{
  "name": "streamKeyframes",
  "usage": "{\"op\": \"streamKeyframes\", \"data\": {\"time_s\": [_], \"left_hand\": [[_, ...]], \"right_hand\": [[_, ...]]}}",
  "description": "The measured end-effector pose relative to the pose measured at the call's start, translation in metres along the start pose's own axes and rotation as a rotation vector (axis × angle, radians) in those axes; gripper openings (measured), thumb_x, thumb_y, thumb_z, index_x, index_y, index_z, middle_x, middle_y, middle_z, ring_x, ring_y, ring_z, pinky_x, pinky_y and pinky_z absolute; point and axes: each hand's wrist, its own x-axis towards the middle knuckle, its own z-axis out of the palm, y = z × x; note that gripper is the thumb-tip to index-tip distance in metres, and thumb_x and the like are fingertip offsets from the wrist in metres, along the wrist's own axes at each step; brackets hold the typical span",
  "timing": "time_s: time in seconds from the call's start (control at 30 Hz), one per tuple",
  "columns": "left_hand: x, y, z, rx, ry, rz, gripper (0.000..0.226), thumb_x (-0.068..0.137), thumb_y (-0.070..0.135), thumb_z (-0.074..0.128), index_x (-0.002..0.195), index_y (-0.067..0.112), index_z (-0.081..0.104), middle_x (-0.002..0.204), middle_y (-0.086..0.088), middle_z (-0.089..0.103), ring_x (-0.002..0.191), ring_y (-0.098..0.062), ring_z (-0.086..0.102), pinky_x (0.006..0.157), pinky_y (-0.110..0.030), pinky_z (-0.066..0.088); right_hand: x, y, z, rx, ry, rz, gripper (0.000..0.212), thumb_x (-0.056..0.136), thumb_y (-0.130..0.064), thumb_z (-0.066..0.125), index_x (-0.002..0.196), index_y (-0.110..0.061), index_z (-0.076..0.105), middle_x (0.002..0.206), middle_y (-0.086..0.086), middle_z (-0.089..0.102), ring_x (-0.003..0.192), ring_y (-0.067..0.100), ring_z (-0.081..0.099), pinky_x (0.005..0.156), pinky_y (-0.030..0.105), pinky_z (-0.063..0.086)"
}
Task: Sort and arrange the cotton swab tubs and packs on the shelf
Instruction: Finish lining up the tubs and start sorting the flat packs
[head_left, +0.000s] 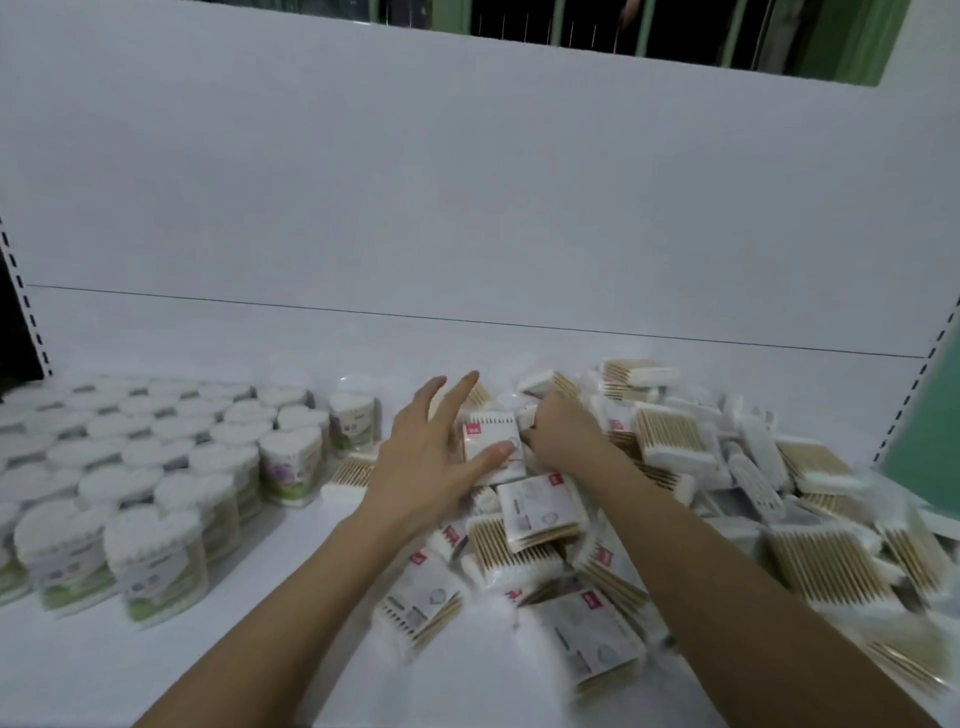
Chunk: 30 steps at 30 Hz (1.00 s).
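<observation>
Head view: both hands on swab pack (491, 441); heart-shaped tubs (156, 467) hold swabs.

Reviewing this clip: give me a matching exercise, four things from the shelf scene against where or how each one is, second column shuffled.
Things
1. heart-shaped tubs
2. flat packs
3. left hand
4. right hand

States
A. heaped in a loose jumble on the right of the shelf
B. fingers spread, thumb resting on a white pack
C. standing upright in rows on the left
D. fingers curled over packs at the top of the heap

Pairs: 1-C, 2-A, 3-B, 4-D
</observation>
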Motion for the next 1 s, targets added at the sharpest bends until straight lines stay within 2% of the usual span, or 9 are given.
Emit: {"op": "streamKeyframes", "data": {"time_s": [0.1,0.27,0.43,0.6,0.7,0.8,0.87,0.93,1.0], "left_hand": [[0.004,-0.009,0.02,-0.007,-0.109,-0.017,0.075,0.082,0.07,0.056,0.146,0.047,0.026,0.159,0.011,0.015,0.145,-0.015,0.023,0.111,-0.038,0.031],[0.005,-0.023,0.027,-0.122,-0.061,-0.045,0.066,0.088,0.055,0.061,0.146,0.039,0.032,0.156,0.012,0.021,0.143,-0.006,0.021,0.109,-0.029,0.027],[0.002,-0.021,0.025,-0.158,-0.041,-0.083,0.069,0.09,0.052,0.059,0.149,0.041,0.027,0.155,0.01,0.02,0.137,-0.012,0.03,0.104,-0.031,0.034],[0.004,-0.022,0.022,-0.193,-0.082,-0.098,0.069,0.089,0.05,0.062,0.148,0.038,0.03,0.155,0.01,0.019,0.135,-0.01,0.031,0.099,-0.026,0.028],[0.003,-0.023,0.02,-0.226,-0.057,-0.135,0.07,0.085,0.051,0.066,0.145,0.037,0.034,0.151,0.008,0.02,0.131,-0.013,0.036,0.103,-0.031,0.036],[0.003,-0.024,0.02,-0.301,-0.037,-0.218,0.074,0.079,0.053,0.071,0.141,0.033,0.037,0.137,0.006,0.033,0.116,-0.013,0.049,0.095,-0.041,0.05],[0.004,-0.027,0.021,-0.343,-0.048,-0.229,0.077,0.074,0.059,0.072,0.139,0.037,0.037,0.127,0.012,0.04,0.108,-0.01,0.054,0.09,-0.042,0.053],[0.005,-0.029,0.023,-0.391,-0.087,-0.225,0.082,0.068,0.068,0.071,0.137,0.042,0.035,0.128,0.016,0.046,0.11,-0.008,0.056,0.09,-0.042,0.054],[0.003,-0.03,0.024,-0.48,-0.116,-0.223,0.085,0.063,0.072,0.072,0.135,0.048,0.035,0.128,0.016,0.053,0.111,-0.007,0.06,0.089,-0.042,0.055]], "right_hand": [[0.01,-0.001,0.003,-0.019,-0.084,0.014,0.032,0.1,-0.027,0.051,0.123,-0.007,0.062,0.123,0.012,0.062,0.115,0.029,0.057,0.092,0.034,0.046],[0.017,-0.002,0.001,0.143,-0.106,0.029,0.032,0.1,-0.028,0.052,0.12,-0.008,0.066,0.121,0.008,0.065,0.108,0.026,0.061,0.095,0.037,0.05],[0.009,-0.006,-0.008,0.164,-0.141,-0.012,0.031,0.097,-0.033,0.06,0.113,-0.007,0.066,0.101,0.01,0.067,0.086,0.021,0.059,0.07,0.028,0.044],[0.004,-0.022,-0.011,0.072,-0.229,0.055,0.033,0.105,-0.024,0.042,0.127,-0.005,0.057,0.119,0.012,0.061,0.106,0.026,0.057,0.08,0.03,0.041],[0.004,-0.03,-0.012,-0.01,-0.262,0.105,0.033,0.104,-0.019,0.046,0.129,-0.002,0.057,0.123,0.015,0.062,0.111,0.029,0.06,0.082,0.032,0.048],[0.01,-0.031,-0.024,-0.055,-0.119,0.089,0.017,0.095,-0.02,0.058,0.096,-0.004,0.063,0.086,0.008,0.06,0.083,0.026,0.059,0.066,0.03,0.049],[0.013,-0.037,-0.034,0.026,0.103,0.065,0.026,0.09,-0.011,0.059,0.069,-0.01,0.046,0.066,0.003,0.048,0.07,0.024,0.052,0.057,0.027,0.04],[0.017,-0.049,-0.036,0.192,0.173,0.038,0.036,0.09,-0.015,0.06,0.062,-0.013,0.037,0.058,0.001,0.04,0.058,0.021,0.044,0.048,0.026,0.03],[0.018,-0.062,-0.03,0.242,0.081,0.031,0.033,0.089,-0.024,0.065,0.065,-0.012,0.045,0.06,0.002,0.045,0.057,0.018,0.045,0.049,0.027,0.032]]}}
